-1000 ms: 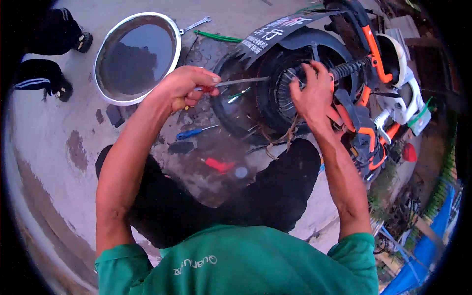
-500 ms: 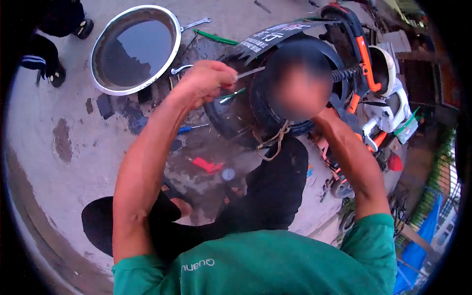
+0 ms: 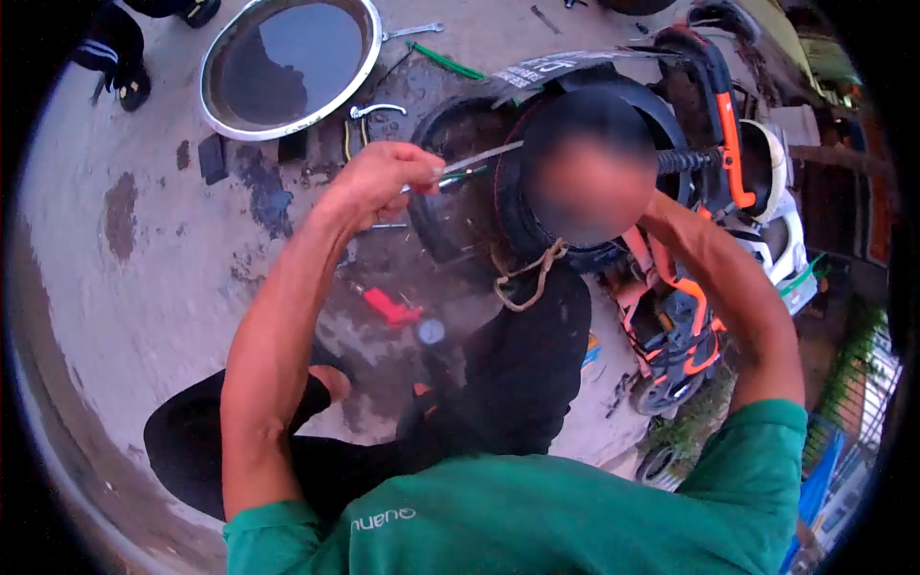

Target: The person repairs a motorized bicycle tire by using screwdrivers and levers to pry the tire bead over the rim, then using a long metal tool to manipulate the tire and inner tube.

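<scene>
My left hand [image 3: 383, 182] is closed round one end of a slim metal tyre lever [image 3: 484, 154]. The lever's far end reaches the black tyre [image 3: 508, 196] of a wheel in front of me. My right hand [image 3: 606, 187] is over that wheel, but a blurred patch hides its fingers and what they touch. A tan rope [image 3: 539, 287] hangs in a loop at the tyre's near side, by my dark trouser leg. Beside my left hand, a thin tool with a green part [image 3: 465, 177] shows just under the lever.
A white-rimmed basin of water [image 3: 372, 57] stands at the far left, with a wrench [image 3: 412, 32] by it. A loose tyre [image 3: 426, 225] and a red inflator [image 3: 388, 305] with a gauge lie nearby. Orange-and-black vehicle parts [image 3: 730, 149] rise at right. Another person's feet [image 3: 134, 91] show far left.
My left hand has drawn left and nearer to me, still holding the lever. The view has shifted, so the basin sits higher and further right. My right hand stays over the wheel.
</scene>
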Motion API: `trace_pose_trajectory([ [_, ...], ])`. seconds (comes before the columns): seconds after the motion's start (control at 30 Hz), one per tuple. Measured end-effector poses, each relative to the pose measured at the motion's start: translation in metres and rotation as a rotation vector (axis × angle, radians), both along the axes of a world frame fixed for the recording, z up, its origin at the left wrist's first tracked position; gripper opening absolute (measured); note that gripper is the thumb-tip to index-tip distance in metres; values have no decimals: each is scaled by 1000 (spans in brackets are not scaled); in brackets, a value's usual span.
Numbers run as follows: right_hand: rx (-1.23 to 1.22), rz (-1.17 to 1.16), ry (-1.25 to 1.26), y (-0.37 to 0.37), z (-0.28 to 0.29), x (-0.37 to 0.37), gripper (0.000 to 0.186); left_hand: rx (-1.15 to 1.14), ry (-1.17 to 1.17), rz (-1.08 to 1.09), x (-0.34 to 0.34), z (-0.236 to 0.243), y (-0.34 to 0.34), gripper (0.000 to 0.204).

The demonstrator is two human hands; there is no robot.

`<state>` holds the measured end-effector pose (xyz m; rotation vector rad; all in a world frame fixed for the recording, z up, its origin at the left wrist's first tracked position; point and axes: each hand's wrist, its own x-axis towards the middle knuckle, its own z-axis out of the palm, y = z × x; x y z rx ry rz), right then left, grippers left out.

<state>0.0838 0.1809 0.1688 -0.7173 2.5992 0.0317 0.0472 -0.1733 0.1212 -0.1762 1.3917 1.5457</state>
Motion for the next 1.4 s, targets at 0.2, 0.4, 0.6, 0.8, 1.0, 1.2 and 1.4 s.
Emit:
trace_pose_trajectory([
  [0.2,-19,-45,-140,-2,-8,-14,28,10,-4,56,7,10,5,25],
  [0.4,85,-199,-217,-26,-17,-24,23,-6,12,79,12,0,7,24],
  [0.6,-293,70,-346,29,-46,-20,25,67,17,45,7,-11,6,27],
  [0.8,-619,-874,-919,22,-25,-23,25,78,10,82,8,-13,2,27],
  [1.0,-538,-486,-597,10,-41,-20,35,67,-46,88,16,-2,13,22],
  [1.2,-891,-1279,-845,-106,0,60,58,51,262,80,91,33,57,32],
  [1.4,-1072,-1749,-855,-79,32,97,35,1,321,-71,66,23,52,35],
])
